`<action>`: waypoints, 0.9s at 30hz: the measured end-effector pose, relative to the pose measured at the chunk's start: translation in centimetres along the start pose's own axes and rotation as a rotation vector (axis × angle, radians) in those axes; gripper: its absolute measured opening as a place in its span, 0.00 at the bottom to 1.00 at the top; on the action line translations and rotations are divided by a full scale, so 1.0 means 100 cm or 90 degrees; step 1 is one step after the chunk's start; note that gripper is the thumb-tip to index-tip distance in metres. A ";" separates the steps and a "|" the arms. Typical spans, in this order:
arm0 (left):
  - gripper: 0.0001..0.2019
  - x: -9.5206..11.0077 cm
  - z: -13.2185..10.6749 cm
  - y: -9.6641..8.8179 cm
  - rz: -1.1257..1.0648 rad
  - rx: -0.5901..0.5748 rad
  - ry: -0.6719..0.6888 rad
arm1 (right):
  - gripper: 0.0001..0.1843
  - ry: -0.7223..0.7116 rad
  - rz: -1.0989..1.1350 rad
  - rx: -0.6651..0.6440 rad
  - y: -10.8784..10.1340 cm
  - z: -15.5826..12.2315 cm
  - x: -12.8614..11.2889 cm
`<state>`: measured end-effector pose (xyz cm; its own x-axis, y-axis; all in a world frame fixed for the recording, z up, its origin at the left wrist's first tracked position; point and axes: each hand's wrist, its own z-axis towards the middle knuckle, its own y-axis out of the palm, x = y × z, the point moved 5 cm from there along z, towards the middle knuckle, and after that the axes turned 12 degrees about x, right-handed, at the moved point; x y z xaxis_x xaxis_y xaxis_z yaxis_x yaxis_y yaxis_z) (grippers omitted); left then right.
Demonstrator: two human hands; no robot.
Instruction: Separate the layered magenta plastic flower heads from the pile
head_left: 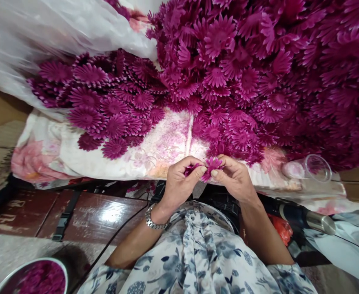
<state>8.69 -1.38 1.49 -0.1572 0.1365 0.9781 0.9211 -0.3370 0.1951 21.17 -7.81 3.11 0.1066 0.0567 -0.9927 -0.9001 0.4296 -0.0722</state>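
Note:
Between my two hands, just above the near edge of the cloth-covered table, is a small magenta artificial flower (212,164). My left hand (184,177) pinches magenta petals between thumb and fingers. From the other side, my right hand (236,175) grips the flower with thumb and forefinger. Whether the two hands hold one piece or separate layers, I cannot tell. Beyond my hands lies a large heap of magenta flower heads (243,77). To its left, a smaller pile of stacked flower heads (112,106) rests on the cloth.
A clear plastic cup (318,168) lies on its side at the right. White plastic sheeting (60,32) covers the back left. Below left are a brown wooden bench (106,212) and a bowl (63,267) of magenta pieces. A dark flask (308,218) is near my right arm.

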 end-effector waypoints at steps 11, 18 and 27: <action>0.09 0.044 -0.014 -0.002 0.281 -0.038 0.376 | 0.14 -0.180 -0.256 0.049 0.003 -0.002 -0.012; 0.07 0.025 -0.006 0.006 0.319 -0.125 0.342 | 0.12 -0.119 -0.162 -0.021 0.002 -0.002 -0.004; 0.05 0.029 -0.006 0.003 0.215 -0.069 0.283 | 0.08 -0.118 -0.120 -0.103 0.006 -0.004 -0.004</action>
<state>8.34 -1.62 4.47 -0.0173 -0.3921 0.9197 0.9080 -0.3914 -0.1498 20.37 -7.95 3.45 0.3397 0.1588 -0.9270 -0.9110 0.3004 -0.2824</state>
